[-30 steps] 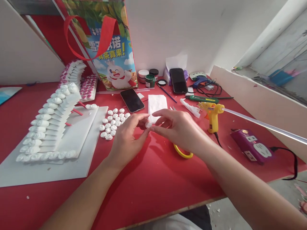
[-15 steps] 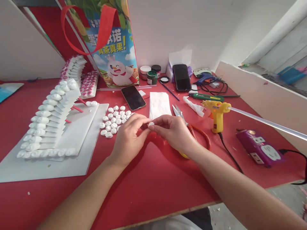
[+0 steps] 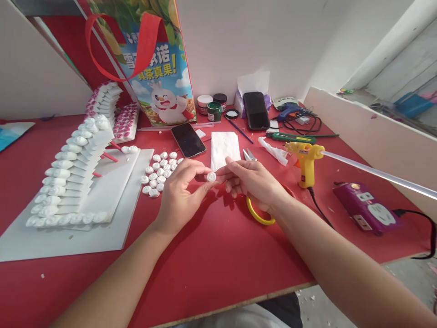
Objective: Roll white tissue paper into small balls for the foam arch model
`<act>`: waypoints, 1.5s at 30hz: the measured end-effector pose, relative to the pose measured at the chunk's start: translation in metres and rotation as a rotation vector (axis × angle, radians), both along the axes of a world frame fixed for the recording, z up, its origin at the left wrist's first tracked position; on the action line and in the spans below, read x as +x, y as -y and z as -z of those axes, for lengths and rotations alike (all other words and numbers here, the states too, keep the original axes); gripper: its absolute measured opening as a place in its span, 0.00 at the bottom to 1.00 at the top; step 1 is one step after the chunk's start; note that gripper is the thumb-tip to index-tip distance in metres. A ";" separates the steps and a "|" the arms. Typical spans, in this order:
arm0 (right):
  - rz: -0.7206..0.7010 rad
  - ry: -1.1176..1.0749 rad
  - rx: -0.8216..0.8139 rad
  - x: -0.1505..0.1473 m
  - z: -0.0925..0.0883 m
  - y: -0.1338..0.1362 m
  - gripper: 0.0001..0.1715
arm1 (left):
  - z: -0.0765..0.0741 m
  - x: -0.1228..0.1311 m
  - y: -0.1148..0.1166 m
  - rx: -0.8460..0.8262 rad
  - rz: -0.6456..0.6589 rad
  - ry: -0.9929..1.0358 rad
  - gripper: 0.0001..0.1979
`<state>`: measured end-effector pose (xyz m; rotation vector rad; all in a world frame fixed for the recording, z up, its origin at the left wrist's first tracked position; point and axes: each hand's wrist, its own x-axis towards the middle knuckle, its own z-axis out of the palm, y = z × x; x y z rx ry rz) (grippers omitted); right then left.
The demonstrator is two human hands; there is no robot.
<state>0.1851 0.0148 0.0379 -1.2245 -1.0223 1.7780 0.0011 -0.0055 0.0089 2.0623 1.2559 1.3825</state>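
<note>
My left hand (image 3: 179, 191) and my right hand (image 3: 254, 182) meet above the red table (image 3: 218, 255), both pinching a small white rolled paper piece (image 3: 211, 176) between their fingertips. Just left of my hands lies a cluster of several similar white rolled pieces (image 3: 160, 171). A white board (image 3: 68, 237) at the left carries a stepped white paper model (image 3: 73, 168) edged with such pieces. Scissors with a yellow and a red handle (image 3: 259, 214) lie under my right hand. A stack of white tissue (image 3: 223, 148) lies beyond my hands.
A yellow glue gun (image 3: 305, 161) with a long clear glue stick stands to the right, beside a purple power strip (image 3: 365, 207). Two phones (image 3: 188, 139) (image 3: 256, 110), paint jars (image 3: 214, 110), a printed bag (image 3: 153, 68) and cables lie at the back.
My hands stayed together on the small white piece and turned it slightly. The right hand's fingers shifted, and the scissors' yellow handle shows again beneath it.
</note>
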 end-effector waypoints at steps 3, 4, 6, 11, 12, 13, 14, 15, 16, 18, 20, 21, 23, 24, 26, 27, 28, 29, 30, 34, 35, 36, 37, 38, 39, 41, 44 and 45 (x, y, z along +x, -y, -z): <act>-0.067 -0.198 -0.149 -0.001 0.004 -0.002 0.22 | -0.001 0.000 0.001 0.014 0.002 0.002 0.03; -0.086 -0.253 -0.181 -0.002 0.004 -0.001 0.22 | -0.001 0.001 0.002 0.014 0.004 0.008 0.03; -0.110 -0.322 -0.226 -0.004 0.005 0.000 0.23 | -0.001 0.002 0.003 -0.003 0.012 0.034 0.04; -0.119 -0.391 -0.272 -0.006 0.005 0.003 0.22 | 0.000 0.003 0.002 -0.048 0.029 0.109 0.04; -0.119 -0.398 -0.274 -0.006 0.005 0.003 0.21 | 0.001 0.003 0.002 -0.047 0.035 0.119 0.04; -0.121 -0.403 -0.273 -0.006 0.006 0.004 0.21 | 0.001 0.002 0.002 -0.043 0.043 0.129 0.05; -0.121 -0.406 -0.269 -0.007 0.006 0.004 0.21 | 0.002 0.002 0.002 -0.038 0.050 0.138 0.05; -0.122 -0.405 -0.262 -0.007 0.006 0.004 0.21 | 0.002 0.002 0.002 -0.031 0.053 0.139 0.05; -0.124 -0.398 -0.253 -0.007 0.006 0.004 0.21 | 0.002 0.001 0.002 -0.020 0.051 0.128 0.05; -0.126 -0.354 -0.219 -0.007 0.006 0.005 0.23 | 0.001 0.001 0.002 0.018 0.023 0.078 0.04; -0.106 -0.281 -0.164 -0.007 0.004 0.005 0.24 | 0.000 0.001 0.003 0.058 -0.013 0.012 0.03; -0.096 -0.249 -0.137 -0.007 0.004 0.006 0.25 | -0.001 0.001 0.003 0.071 -0.026 -0.013 0.04; -0.093 -0.205 -0.097 -0.007 0.002 0.006 0.26 | -0.001 0.001 0.003 0.075 -0.038 -0.033 0.04; -0.099 -0.185 -0.085 -0.007 0.001 0.006 0.26 | -0.002 0.001 0.003 0.067 -0.036 -0.035 0.03; -0.112 -0.130 -0.063 -0.007 0.000 0.006 0.27 | -0.003 0.003 0.004 0.052 -0.021 -0.029 0.03; -0.112 -0.101 -0.055 -0.007 0.000 0.006 0.27 | -0.003 0.003 0.005 0.046 -0.008 -0.027 0.04; -0.109 -0.080 -0.051 -0.007 0.000 0.006 0.27 | -0.004 0.004 0.005 0.042 0.010 -0.026 0.04; -0.105 -0.069 -0.050 -0.007 0.001 0.006 0.27 | -0.004 0.005 0.005 0.041 0.029 -0.026 0.04; -0.101 -0.067 -0.049 -0.007 0.002 0.006 0.27 | -0.004 0.006 0.005 0.040 0.047 -0.026 0.04; -0.096 -0.068 -0.048 -0.007 0.005 0.005 0.26 | -0.004 0.006 0.005 0.054 0.080 -0.040 0.04; -0.100 -0.069 -0.053 -0.006 0.005 0.005 0.26 | -0.004 0.005 0.005 0.065 0.083 -0.045 0.04; -0.106 -0.075 -0.058 -0.006 0.006 0.005 0.26 | -0.004 0.005 0.005 0.077 0.086 -0.048 0.04; -0.110 -0.082 -0.062 -0.006 0.006 0.005 0.25 | -0.004 0.005 0.005 0.087 0.091 -0.048 0.05; -0.113 -0.090 -0.063 -0.006 0.006 0.005 0.25 | -0.004 0.005 0.004 0.093 0.096 -0.047 0.05; -0.111 -0.096 -0.062 -0.007 0.006 0.005 0.25 | -0.004 0.005 0.005 0.095 0.100 -0.045 0.05; -0.100 -0.096 -0.055 -0.008 0.006 0.005 0.25 | -0.005 0.005 0.005 0.099 0.104 -0.042 0.06; -0.096 -0.089 -0.037 -0.008 0.005 0.006 0.26 | -0.006 0.005 0.005 0.111 0.106 -0.041 0.06; -0.107 -0.086 -0.032 -0.007 0.005 0.006 0.26 | -0.006 0.004 0.005 0.108 0.106 -0.038 0.06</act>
